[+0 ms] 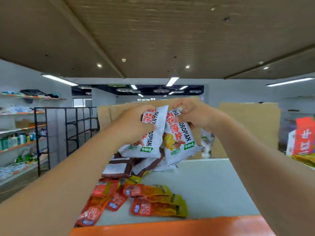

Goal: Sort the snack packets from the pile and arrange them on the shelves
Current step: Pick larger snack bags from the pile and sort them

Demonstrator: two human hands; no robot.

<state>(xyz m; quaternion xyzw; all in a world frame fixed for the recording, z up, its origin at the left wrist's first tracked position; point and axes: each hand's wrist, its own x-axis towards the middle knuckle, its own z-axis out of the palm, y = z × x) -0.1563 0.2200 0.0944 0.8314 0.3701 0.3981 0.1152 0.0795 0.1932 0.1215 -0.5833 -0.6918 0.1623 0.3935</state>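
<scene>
The left hand (136, 124) grips one white snack packet (154, 140) and the right hand (190, 114) pinches a second white packet (179, 145), side by side just above the brown packets (119, 170). Orange packets (153, 204) lie in front of the brown packets on the pale shelf (214, 184).

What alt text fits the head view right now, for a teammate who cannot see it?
The left hand grips a white glossy snack packet and the right hand grips a matching white packet, both held above a pale shelf board. Dark brown-and-silver foil packets and flat orange-and-yellow sachets lie on it below.
</scene>
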